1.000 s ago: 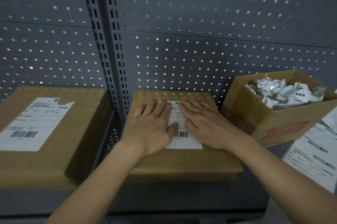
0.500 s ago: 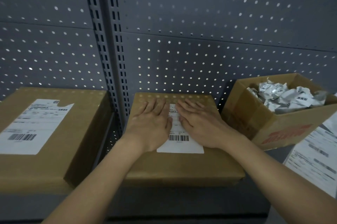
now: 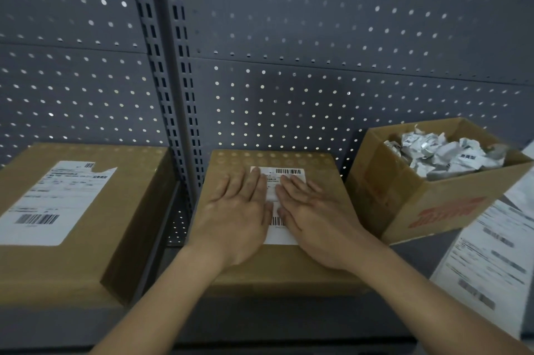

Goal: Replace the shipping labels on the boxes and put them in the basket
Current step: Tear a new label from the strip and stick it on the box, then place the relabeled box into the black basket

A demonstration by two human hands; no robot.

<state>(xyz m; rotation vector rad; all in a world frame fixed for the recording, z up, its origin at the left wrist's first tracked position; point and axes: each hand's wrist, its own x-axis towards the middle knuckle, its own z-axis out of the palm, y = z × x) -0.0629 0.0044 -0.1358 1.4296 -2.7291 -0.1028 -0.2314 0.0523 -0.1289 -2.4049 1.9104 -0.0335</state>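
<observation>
A closed brown cardboard box (image 3: pixel 289 271) lies on the shelf in the middle. On its top sits a white shipping label (image 3: pixel 281 174) with barcodes. My left hand (image 3: pixel 239 216) lies flat on the label's left side, fingers straight. My right hand (image 3: pixel 315 219) presses flat on the label's right side. Between the two hands a narrow strip of the label shows. A second, larger closed box (image 3: pixel 101 239) stands at the left with a white label (image 3: pixel 55 201) whose top right corner is torn. No basket is in view.
An open cardboard box (image 3: pixel 427 201) at the right holds crumpled label paper (image 3: pixel 445 152). Sheets of fresh labels (image 3: pixel 497 253) lie at the far right. A grey perforated back panel (image 3: pixel 318 65) and a slotted upright (image 3: pixel 173 80) close off the shelf behind.
Both hands have slid back toward me along the label, uncovering its top barcode. The boxes have not moved.
</observation>
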